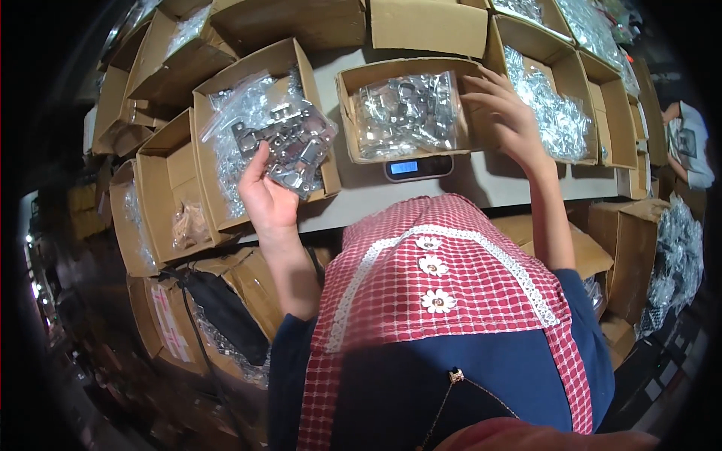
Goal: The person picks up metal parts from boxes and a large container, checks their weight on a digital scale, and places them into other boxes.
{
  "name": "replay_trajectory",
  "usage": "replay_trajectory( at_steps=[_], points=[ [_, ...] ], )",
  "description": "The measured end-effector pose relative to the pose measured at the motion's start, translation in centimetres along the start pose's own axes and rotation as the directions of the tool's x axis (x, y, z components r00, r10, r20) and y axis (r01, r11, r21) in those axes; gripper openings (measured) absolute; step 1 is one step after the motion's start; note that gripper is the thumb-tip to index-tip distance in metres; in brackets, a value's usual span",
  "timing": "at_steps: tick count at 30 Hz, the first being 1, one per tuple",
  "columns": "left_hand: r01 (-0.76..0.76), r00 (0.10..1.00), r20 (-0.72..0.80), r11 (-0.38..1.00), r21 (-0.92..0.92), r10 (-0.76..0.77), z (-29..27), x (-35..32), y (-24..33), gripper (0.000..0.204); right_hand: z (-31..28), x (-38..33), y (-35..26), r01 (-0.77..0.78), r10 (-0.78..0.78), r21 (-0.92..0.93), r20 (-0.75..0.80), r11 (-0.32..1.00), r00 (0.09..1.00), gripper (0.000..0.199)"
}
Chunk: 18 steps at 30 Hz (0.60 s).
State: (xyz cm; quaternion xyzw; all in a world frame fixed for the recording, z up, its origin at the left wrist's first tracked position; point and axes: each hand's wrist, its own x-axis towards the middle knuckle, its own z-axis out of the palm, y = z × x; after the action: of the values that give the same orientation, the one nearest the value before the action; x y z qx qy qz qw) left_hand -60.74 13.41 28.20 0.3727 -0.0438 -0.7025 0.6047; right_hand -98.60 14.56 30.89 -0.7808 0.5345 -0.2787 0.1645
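My left hand (272, 201) is closed on a clear plastic bag of metal parts (297, 144), thumb on top. That bag hangs over an open cardboard box (218, 197) full of similar clear bags. In front of me a cardboard box (410, 154) rests on a small digital scale (419, 167) with a lit blue display. Inside the box lies another clear bag of shiny metal parts (406, 113). At the box's right end is my right hand (508, 113), its fingers stretched out and apart, with nothing seen in it.
Right of the scale stands a box of small clear bags (545, 105). On the left is a box with a few brownish packets (189, 224). More cardboard boxes (429, 26) line the far side. Another person (688, 143) is at the far right edge.
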Motion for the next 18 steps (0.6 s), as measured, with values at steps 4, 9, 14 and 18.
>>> replay_trajectory(
  at_steps=[4,9,14,18],
  points=[
    [0.105,0.991,0.08,0.992,0.064,-0.11,1.3,-0.4,-0.6,0.027,-2.2,-3.5,1.5,-0.232,0.38,0.472,-0.248,0.851,0.891,0.039],
    [-0.12,0.96,0.278,0.929,0.351,0.019,6.8,1.1,-0.6,0.019,-4.9,-7.4,6.8,-0.301,0.592,0.647,-0.291,0.701,0.751,0.028],
    [-0.358,0.797,0.6,0.75,0.557,-0.065,13.8,1.9,-1.5,0.019,-4.2,-10.5,10.1,-0.378,0.586,0.511,-0.344,0.772,0.733,0.028],
    [-0.739,0.673,0.74,0.022,0.673,0.008,12.5,7.0,-4.7,0.032,-2.7,-9.2,8.4,-0.476,0.489,0.136,-0.389,0.869,0.781,0.028]
  ],
)
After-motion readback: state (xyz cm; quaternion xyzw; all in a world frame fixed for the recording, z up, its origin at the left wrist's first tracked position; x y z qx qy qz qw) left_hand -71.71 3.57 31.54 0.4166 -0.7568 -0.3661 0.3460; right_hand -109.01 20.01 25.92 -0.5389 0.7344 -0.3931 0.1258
